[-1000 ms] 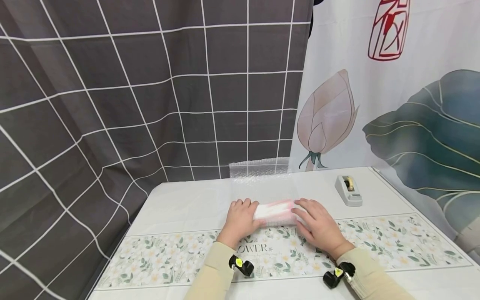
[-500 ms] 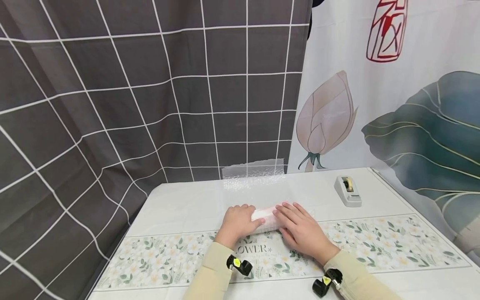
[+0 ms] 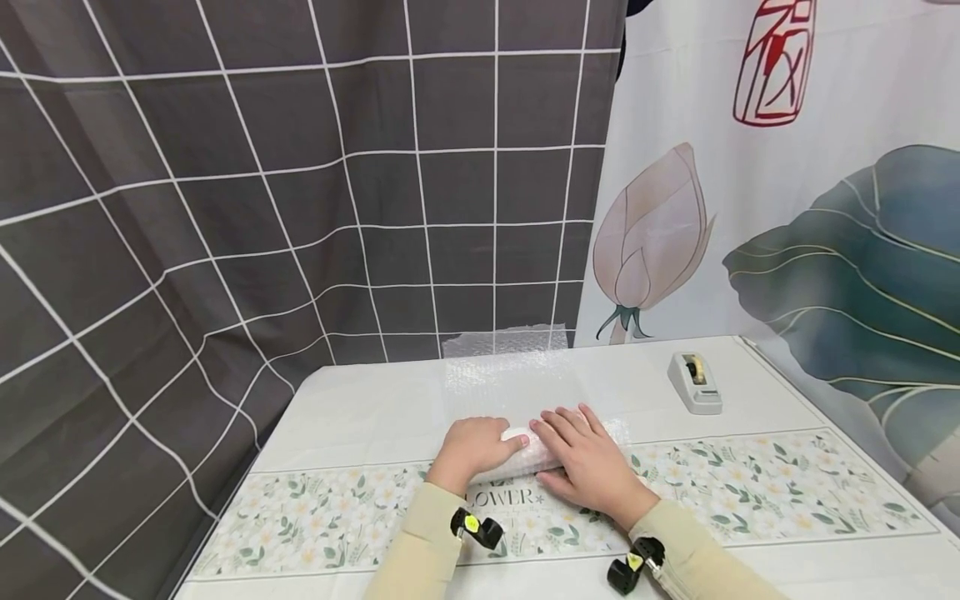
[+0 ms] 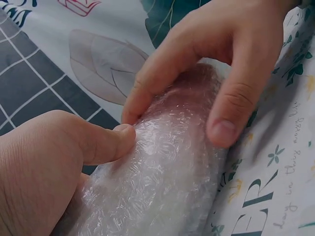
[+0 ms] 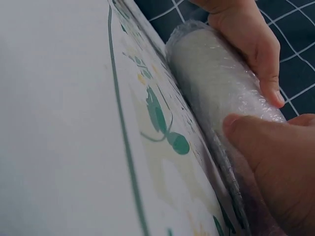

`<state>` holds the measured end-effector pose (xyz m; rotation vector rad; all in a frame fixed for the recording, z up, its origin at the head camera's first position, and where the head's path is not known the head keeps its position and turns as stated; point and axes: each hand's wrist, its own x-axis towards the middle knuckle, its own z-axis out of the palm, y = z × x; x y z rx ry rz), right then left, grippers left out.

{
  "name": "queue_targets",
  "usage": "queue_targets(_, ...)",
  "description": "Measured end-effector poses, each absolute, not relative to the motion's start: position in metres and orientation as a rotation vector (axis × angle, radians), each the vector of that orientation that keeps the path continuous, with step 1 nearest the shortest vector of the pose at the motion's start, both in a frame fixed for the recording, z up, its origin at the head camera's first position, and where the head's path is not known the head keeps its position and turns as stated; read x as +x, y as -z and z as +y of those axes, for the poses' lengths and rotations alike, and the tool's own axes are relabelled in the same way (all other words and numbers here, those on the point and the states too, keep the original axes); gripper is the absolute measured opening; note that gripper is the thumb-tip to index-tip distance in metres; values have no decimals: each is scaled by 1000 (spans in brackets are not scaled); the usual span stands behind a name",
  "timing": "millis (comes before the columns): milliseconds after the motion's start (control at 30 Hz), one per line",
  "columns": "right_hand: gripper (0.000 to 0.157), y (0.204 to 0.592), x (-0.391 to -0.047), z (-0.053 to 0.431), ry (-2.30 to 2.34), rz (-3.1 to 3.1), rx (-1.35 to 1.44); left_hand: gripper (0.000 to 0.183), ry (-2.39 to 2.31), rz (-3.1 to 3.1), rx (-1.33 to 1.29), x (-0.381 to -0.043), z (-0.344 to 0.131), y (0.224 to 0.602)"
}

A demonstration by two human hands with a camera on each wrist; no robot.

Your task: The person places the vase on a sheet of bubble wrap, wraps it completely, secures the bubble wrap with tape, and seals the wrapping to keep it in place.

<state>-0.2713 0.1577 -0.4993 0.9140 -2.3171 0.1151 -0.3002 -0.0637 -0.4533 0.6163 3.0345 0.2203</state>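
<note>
The bubble-wrapped roll (image 3: 538, 457) lay on its side across the far edge of the tablecloth's floral band (image 3: 337, 521), pale at its left end and pinkish toward its right. The left hand (image 3: 471, 454) grasped it at that edge, the thumb laid over the top of the plastic. The right hand (image 3: 588, 471), farther right along the same edge, grasped it too, thumb on the near side and fingers over the far side. Beyond the band, a loose bubble-wrap sheet (image 3: 506, 371) stretched away from the roll, its far end before the dark checked curtain (image 3: 375, 192). A white tape dispenser (image 3: 697, 396) stood beyond the band's right part, well apart from both hands.
</note>
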Motion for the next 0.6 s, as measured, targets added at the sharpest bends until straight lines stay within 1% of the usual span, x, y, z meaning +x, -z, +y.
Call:
queue_targets(133, 84, 498, -270, 156, -93, -2362, 914, 65, -261, 3009, 624, -301, -66, 453)
queue_targets(233, 86, 495, -269, 154, -87, -2375, 924, 65, -317, 2990, 635, -299, -68, 452)
queue_targets(333, 85, 493, -270, 152, -77, -2379, 926, 70, -371, 2964, 640, -296, -71, 450)
queue_targets(433, 82, 491, -273, 149, -62, -2389, 925, 80, -411, 2937, 627, -295, -72, 449)
queue_targets(600, 80, 489, -276, 148, -36, -2413, 906, 85, -497, 2947, 691, -295, -75, 446)
